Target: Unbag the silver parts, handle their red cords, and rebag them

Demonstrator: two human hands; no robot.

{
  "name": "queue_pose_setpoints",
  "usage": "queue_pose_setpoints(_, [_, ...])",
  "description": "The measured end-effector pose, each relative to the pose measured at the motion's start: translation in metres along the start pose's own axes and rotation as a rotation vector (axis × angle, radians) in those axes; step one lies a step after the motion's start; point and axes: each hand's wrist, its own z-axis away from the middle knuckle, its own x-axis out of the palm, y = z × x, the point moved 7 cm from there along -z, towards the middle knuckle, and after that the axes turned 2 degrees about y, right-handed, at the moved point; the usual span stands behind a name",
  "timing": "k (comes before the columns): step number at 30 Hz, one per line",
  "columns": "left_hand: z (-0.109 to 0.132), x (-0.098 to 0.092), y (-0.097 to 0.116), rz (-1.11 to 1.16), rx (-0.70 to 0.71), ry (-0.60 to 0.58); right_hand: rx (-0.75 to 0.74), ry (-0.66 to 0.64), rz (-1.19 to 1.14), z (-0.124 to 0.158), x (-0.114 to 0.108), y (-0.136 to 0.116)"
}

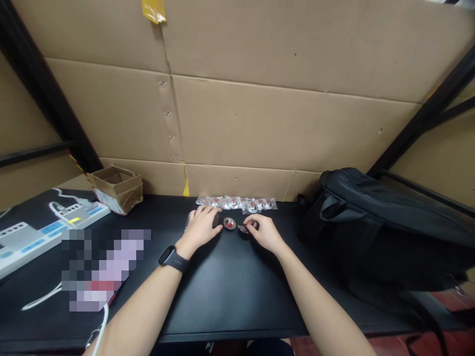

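Note:
My left hand [202, 225], with a black watch on the wrist, rests palm down on the black table [222, 287], its fingertips beside a small round metal disc with a red centre [229, 223]. My right hand [261, 230] is curled, pinching another small metal piece [244, 229] just right of that disc. Behind both hands lies a row of clear plastic packets [237, 202] holding several similar red-and-silver parts, close to the cardboard wall.
A black backpack [382, 232] fills the table's right side. At the left are white power strips [40, 230] with cables and a small open cardboard box [117, 188]. Cardboard sheets [260, 113] wall off the back; black frame bars [48, 94] run diagonally.

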Motion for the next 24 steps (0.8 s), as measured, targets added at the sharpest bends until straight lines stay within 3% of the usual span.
queue_pose_setpoints(2, [-0.001, -0.002, 0.002, 0.039, 0.015, -0.012, 0.019, 0.005, -0.008, -0.001, -0.001, 0.003])
queue_pose_setpoints(6, [0.001, 0.002, 0.028, 0.252, 0.096, -0.036, 0.065, 0.029, -0.227, -0.002, 0.000, 0.006])
queue_pose_setpoints(12, [0.003, 0.016, 0.043, 0.630, -0.020, -0.026, 0.139, 0.002, -0.597, -0.001, 0.009, 0.004])
queue_pose_setpoints(20, [0.001, 0.022, 0.038, 0.717, -0.049, -0.021, 0.070, -0.137, -0.588, 0.004, 0.024, -0.005])
queue_pose_setpoints(24, [0.002, 0.025, 0.039, 0.704, -0.045, -0.049, -0.032, -0.111, -0.326, 0.005, 0.024, -0.011])
